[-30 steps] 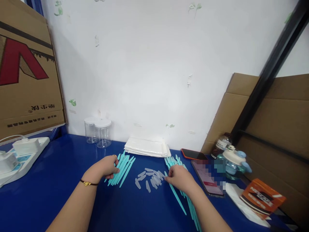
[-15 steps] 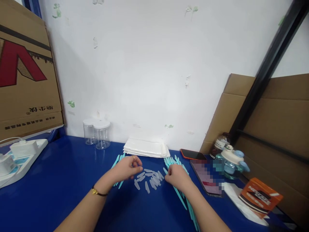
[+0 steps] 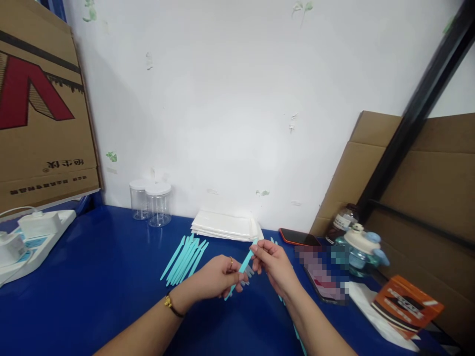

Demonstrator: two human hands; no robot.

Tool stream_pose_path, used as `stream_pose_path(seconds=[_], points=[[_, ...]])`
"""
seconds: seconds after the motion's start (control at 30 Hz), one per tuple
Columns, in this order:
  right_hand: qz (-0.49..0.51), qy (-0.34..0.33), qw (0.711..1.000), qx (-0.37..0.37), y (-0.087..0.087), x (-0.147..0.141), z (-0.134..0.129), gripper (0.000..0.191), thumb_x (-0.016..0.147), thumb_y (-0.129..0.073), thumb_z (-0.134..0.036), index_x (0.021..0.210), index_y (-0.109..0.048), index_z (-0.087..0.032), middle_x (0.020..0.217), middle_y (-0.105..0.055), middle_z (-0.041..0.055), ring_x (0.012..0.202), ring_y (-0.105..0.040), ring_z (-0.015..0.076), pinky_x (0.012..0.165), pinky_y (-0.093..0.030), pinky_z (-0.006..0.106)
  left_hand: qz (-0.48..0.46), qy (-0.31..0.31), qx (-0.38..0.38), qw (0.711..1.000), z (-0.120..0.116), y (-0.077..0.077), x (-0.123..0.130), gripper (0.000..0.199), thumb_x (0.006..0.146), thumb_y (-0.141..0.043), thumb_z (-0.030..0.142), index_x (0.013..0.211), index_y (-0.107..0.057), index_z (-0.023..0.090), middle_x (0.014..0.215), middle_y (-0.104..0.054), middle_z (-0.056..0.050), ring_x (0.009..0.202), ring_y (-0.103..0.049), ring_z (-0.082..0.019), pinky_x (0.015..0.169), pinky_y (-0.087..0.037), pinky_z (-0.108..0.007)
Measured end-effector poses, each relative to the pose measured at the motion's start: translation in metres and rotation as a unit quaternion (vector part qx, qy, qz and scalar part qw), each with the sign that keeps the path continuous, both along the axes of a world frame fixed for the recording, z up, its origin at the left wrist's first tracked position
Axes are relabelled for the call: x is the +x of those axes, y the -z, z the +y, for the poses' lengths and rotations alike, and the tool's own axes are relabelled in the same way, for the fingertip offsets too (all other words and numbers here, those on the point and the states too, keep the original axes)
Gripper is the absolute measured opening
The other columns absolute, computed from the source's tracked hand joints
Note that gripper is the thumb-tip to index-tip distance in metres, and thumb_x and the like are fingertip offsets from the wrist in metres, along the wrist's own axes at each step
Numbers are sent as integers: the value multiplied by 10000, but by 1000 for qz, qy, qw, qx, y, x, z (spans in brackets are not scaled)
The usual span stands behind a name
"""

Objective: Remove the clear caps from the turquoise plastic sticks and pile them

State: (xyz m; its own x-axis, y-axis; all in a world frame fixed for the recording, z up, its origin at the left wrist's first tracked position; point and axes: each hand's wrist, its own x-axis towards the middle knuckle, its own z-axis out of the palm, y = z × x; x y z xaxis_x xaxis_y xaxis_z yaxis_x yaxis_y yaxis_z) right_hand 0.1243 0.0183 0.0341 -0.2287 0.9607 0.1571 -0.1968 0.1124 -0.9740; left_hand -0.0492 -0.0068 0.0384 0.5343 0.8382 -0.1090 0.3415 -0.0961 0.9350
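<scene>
Head view, the only one. Just changed: a turquoise stick [image 3: 247,261] is now up between both hands, over the middle of the tabletop [image 3: 111,267]; half a second back the left hand hung near the clear bits and the right was over the right-hand sticks. Reads as work on one single stick now, not on the piles.

Left hand [image 3: 220,278]: narrow pinch, holding the stick toward its near end. Right hand [image 3: 275,261]: also narrow, fingertips on its far end. Stick slants, near-left to far-right.

Left pile [image 3: 185,261] lies left of the left hand, sticks roughly side by side. Clear bits [image 3: 249,271] mostly hidden behind the left fingers, count can't be told. Right pile [image 3: 299,338] largely blocked by right hand and forearm; only slivers show.

Around: white sheets [image 3: 224,225] on the far side by the wall, jars [image 3: 159,207] far left, power strip [image 3: 48,249] at left edge. Right side is crowded: dark phone [image 3: 299,237] farther off, second phone [image 3: 326,284] close beside the right forearm, then jug [image 3: 358,254], brown bottle [image 3: 343,221] and orange box [image 3: 406,305] on tissue [image 3: 365,301]. Nothing stands between the two hands except the stick.
</scene>
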Motion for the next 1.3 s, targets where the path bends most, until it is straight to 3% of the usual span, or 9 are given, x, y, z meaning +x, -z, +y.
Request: stream_pose_path(seconds=[0.27,0.37,0.5,0.57,0.67,0.77,0.87,1.17,1.3], points=[[57,132,990,-5,-10,41,20,263,639,-710,-373,702,-586,-149,603,-613,4,404,-460,63,376,-325,185,61,21,7,998,-3,-17,-18,372,733,-512,498,753,-597,136,712,-643,-35,416,-446,-58,397,-345,-171],[-109,42,993,-22,1,40,21,247,656,-679,-371,663,-583,-144,555,-608,3,365,-470,73,344,-316,183,57,-73,43,995,4,-25,-40,363,730,-505,507,809,-533,153,699,-644,-20,399,-416,-55,400,-337,-177],[-297,-39,954,-27,22,16,18,211,670,-630,-355,652,-577,-152,498,-582,-18,348,-509,91,332,-338,176,112,-181,74,974,19,-26,-81,336,734,-478,485,869,-473,177,666,-628,5,394,-403,-67,403,-313,-186],[-327,-34,944,-17,25,12,18,215,689,-599,-368,668,-580,-155,517,-592,-16,355,-521,92,341,-350,176,196,-233,94,948,27,-21,-99,270,731,-466,450,768,-480,182,649,-604,10,426,-437,-81,424,-316,-194],[-353,44,934,24,16,26,24,241,740,-525,-392,691,-578,-162,566,-607,-6,367,-530,97,363,-360,191,306,-279,133,901,36,-9,-118,211,688,-497,380,624,-464,181,594,-540,12,485,-472,-103,452,-308,-202],[-418,131,896,77,4,50,30,214,762,-484,-347,692,-583,-170,572,-595,-11,380,-530,102,415,-368,211,316,-266,101,905,41,2,-126,160,655,-528,331,713,-506,184,601,-551,8,501,-510,-125,455,-321,-211],[-509,181,832,125,2,63,33,149,736,-507,-279,677,-604,-181,596,-606,3,497,-567,128,496,-363,225,317,-265,48,910,42,9,-128,249,641,-546,297,863,-511,191,647,-595,-5,511,-554,-150,444,-349,-222],[-694,160,695,104,12,39,23,191,678,-620,-320,827,-602,-203,887,-634,69,768,-591,206,567,-336,253,340,-259,20,904,39,9,-119,288,638,-554,259,909,-493,184,575,-580,1,516,-568,-167,443,-363,-225],[-716,166,670,103,13,33,22,144,723,-555,-292,822,-594,-194,919,-632,92,768,-600,224,574,-351,271,328,-280,58,900,41,8,-114,297,632,-575,333,883,-516,186,678,-599,-17,534,-562,-154,449,-349,-221]])
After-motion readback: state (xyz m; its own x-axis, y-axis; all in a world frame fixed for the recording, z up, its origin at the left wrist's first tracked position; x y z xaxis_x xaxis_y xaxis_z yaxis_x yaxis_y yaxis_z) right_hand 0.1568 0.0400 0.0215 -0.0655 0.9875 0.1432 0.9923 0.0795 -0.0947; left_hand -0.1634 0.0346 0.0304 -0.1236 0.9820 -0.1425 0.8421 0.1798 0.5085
